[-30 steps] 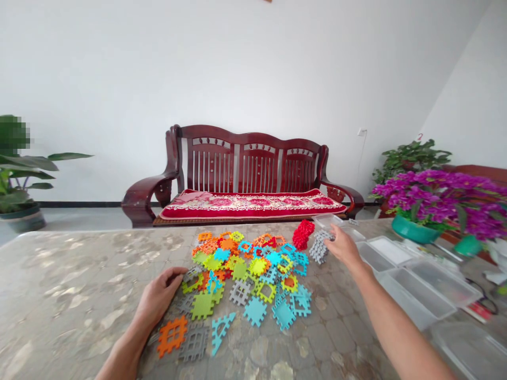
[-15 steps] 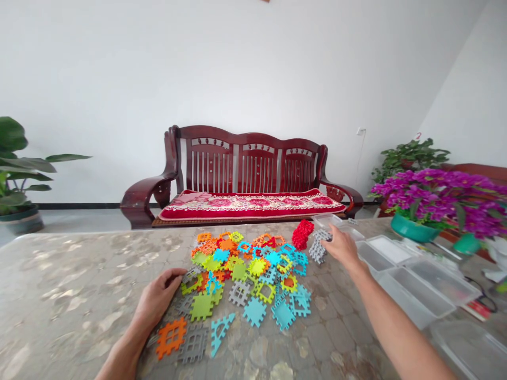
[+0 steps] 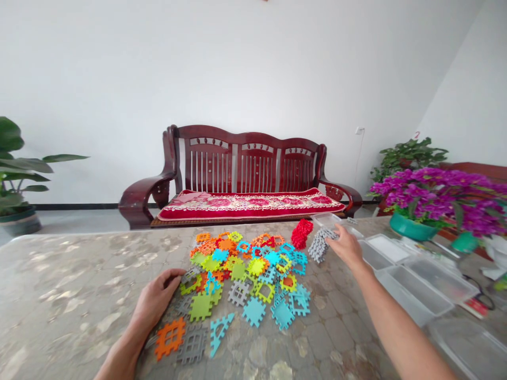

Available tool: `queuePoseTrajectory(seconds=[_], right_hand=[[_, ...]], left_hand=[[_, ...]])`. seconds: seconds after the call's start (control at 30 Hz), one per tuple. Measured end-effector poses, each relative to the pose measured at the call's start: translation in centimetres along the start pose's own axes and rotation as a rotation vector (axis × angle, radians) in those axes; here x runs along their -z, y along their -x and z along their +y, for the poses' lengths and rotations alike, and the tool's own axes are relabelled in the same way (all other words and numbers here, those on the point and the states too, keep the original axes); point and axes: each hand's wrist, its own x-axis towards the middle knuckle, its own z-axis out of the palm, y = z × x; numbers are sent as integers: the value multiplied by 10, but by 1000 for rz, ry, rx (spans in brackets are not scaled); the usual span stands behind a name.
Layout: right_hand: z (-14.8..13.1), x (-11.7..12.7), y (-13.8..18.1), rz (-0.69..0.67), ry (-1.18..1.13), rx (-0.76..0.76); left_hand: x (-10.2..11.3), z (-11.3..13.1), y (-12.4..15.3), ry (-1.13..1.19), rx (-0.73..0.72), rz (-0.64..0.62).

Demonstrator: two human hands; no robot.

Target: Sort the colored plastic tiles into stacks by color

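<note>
A heap of colourful flat puzzle tiles (image 3: 245,266) lies in the middle of the stone-patterned table (image 3: 71,285). My left hand (image 3: 154,301) rests at the heap's left edge, fingers curled round a grey tile (image 3: 190,274). An orange tile (image 3: 170,338) and another grey tile (image 3: 193,344) lie just below that hand. My right hand (image 3: 347,246) reaches to the far right of the heap and its fingers close on a stack of grey tiles (image 3: 319,245). A stack of red tiles (image 3: 301,233) stands right beside the grey one.
Several clear plastic boxes (image 3: 412,287) line the table's right side. A teal pot of purple flowers (image 3: 439,200) stands behind them. A dark wooden bench with a red cushion (image 3: 245,182) is beyond the table. Leafy plants stand at the far left (image 3: 16,174) and right.
My right hand has shifted slightly on the grey stack, which now sits a little farther back. My left hand stays at the heap's edge.
</note>
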Motion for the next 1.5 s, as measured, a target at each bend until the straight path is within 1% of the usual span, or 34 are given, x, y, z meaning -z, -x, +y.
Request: queuePoseTrajectory(seconds=[0.1, 0.27, 0.4, 0.5, 0.53, 0.6, 0.7, 0.77, 0.87, 0.97, 1.0, 1.07, 1.13, 1.23, 1.37, 1.5], right_hand=[[2, -3, -1, -13, -15, 13], [4, -9, -5, 13, -46, 43], [5, -12, -7, -27, -69, 25], [4, -9, -5, -52, -107, 26], [3, -7, -3, -45, -106, 27], [-3, -3, 4, 11, -88, 37], [-19, -6, 27, 105, -137, 125], [-35, -15, 51, 72, -238, 246], [-68, -33, 96, -126, -340, 445], [-107, -45, 141, -306, -351, 586], [-119, -47, 153, -348, -349, 622], [-141, -49, 173, -382, -342, 677], [-156, -51, 186, -395, -324, 727], [-169, -56, 197, -415, -234, 780], [-174, -62, 202, -419, -89, 786], [-176, -63, 206, -411, -4, 825]], left_hand=[[1, 1, 1, -10, -5, 7], [1, 1, 2, -9, -4, 6], [1, -1, 1, -26, -2, 6], [0, -3, 0, -32, -11, 5], [-1, -3, -1, -32, -14, 3], [-1, -4, -1, -28, -18, -1], [-2, -6, -1, -21, -23, 0], [-3, -6, 0, -13, -26, 5], [-4, -8, -1, 19, -29, 0], [-6, -11, -2, 57, -30, -16], [-6, -12, -2, 65, -30, -19], [-8, -13, -3, 74, -31, -17], [-9, -14, -3, 82, -29, -12], [-9, -15, -3, 91, -25, -10], [-10, -14, -3, 97, -25, -2], [-9, -13, -2, 89, -31, 3]])
